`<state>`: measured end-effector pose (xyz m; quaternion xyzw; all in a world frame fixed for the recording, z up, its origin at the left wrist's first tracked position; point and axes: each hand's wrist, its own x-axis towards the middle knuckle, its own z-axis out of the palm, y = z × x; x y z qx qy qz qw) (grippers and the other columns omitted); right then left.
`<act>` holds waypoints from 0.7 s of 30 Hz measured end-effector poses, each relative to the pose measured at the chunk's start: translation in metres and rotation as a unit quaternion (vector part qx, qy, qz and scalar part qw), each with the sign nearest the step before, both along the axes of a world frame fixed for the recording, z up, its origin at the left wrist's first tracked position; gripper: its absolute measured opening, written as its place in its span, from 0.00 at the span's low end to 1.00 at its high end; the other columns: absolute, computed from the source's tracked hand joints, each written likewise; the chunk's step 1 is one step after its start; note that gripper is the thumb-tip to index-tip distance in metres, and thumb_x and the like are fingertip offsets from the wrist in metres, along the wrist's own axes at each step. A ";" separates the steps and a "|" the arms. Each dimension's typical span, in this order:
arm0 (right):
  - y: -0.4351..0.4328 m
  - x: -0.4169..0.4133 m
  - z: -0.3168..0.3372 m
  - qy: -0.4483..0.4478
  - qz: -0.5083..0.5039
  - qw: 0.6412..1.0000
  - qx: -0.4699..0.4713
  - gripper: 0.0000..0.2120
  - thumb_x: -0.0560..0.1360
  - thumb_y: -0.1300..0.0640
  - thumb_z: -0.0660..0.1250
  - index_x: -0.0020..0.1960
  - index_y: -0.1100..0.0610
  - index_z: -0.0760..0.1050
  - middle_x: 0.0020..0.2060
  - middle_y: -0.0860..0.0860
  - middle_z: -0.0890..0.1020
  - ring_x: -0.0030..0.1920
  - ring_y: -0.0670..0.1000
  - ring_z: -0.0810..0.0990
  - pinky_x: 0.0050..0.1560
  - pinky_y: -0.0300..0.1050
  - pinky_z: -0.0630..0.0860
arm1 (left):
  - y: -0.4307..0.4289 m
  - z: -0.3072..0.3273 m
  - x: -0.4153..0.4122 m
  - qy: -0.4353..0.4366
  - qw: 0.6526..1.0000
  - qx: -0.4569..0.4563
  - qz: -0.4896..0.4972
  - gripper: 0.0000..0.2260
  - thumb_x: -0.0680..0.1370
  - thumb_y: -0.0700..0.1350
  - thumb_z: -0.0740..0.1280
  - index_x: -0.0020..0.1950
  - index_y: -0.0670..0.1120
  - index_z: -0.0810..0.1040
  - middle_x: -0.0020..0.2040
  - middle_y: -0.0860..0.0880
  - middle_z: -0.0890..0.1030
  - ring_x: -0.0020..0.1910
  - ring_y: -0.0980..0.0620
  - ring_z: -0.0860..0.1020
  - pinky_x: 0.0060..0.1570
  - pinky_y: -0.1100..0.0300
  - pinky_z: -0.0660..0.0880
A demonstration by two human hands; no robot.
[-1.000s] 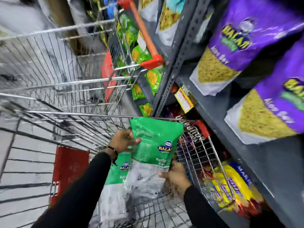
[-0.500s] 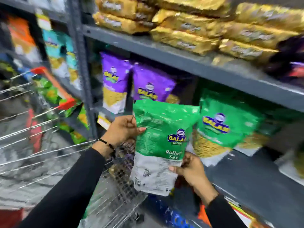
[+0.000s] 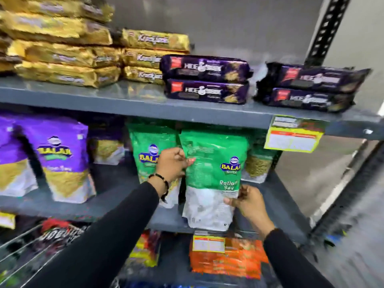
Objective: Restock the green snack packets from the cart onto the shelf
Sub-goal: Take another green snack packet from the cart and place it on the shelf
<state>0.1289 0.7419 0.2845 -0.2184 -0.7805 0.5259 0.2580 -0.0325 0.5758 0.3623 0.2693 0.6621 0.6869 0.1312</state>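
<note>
I hold a green snack packet [image 3: 209, 173] upright in front of the middle grey shelf [image 3: 116, 206]. My left hand [image 3: 172, 164] grips its upper left edge. At its lower right corner, my right hand [image 3: 247, 201] pinches it. The packet's white bottom hangs over the shelf's front lip. Just left of it and partly behind my left hand, another green packet [image 3: 148, 150] stands on the shelf. A third green packet [image 3: 258, 163] stands behind on the right, mostly hidden. A corner of the wire cart [image 3: 22, 252] shows at lower left.
Purple packets [image 3: 60, 159] stand at the left of the same shelf. Gold packs [image 3: 60, 53] and dark biscuit packs [image 3: 205, 80] lie on the upper shelf. A yellow price tag [image 3: 293, 135] hangs from the upper shelf's edge. Orange packs [image 3: 226, 258] sit below. A black upright [image 3: 326, 32] stands at right.
Both hands have carried the green packet from the cart up and rightward to the middle shelf, beside the green packets standing there. The view has swung from the cart to the shelf.
</note>
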 end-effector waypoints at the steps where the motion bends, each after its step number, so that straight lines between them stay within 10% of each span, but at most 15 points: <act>1: 0.004 0.000 0.003 0.005 -0.013 1.000 0.008 0.13 0.58 0.67 0.77 0.41 0.59 0.80 0.30 0.38 0.83 0.34 0.34 0.78 0.37 0.34 0.76 | 0.012 -0.002 0.000 0.008 1.000 0.003 0.011 0.21 0.69 0.30 0.69 0.27 0.48 0.62 0.14 0.56 0.62 0.21 0.62 0.60 0.25 0.67 0.67; 6: 0.024 -0.007 0.000 -0.010 -0.101 0.995 0.025 0.19 0.59 0.70 0.76 0.30 0.50 0.72 0.28 0.46 0.82 0.33 0.41 0.78 0.36 0.41 0.76 | 0.055 -0.007 0.004 0.023 0.997 0.029 0.061 0.23 0.69 0.26 0.67 0.26 0.46 0.59 0.25 0.50 0.58 0.21 0.61 0.59 0.24 0.72 0.70; 12: 0.037 -0.009 -0.023 -0.038 -0.118 0.992 0.007 0.18 0.58 0.68 0.77 0.34 0.50 0.72 0.40 0.57 0.84 0.45 0.58 0.83 0.49 0.58 0.79 | 0.069 -0.022 0.006 -0.016 0.997 0.009 0.073 0.22 0.70 0.27 0.65 0.27 0.46 0.59 0.22 0.53 0.60 0.25 0.60 0.59 0.62 0.54 0.68; 21: 0.022 -0.017 -0.010 -0.069 -0.185 0.980 0.022 0.11 0.64 0.56 0.70 0.32 0.54 0.67 0.29 0.54 0.76 0.34 0.56 0.75 0.39 0.50 0.73 | 0.056 -0.019 0.031 0.102 0.978 -0.088 0.160 0.20 0.65 0.44 0.76 0.24 0.48 0.65 0.21 0.54 0.67 0.25 0.54 0.63 0.30 0.61 0.63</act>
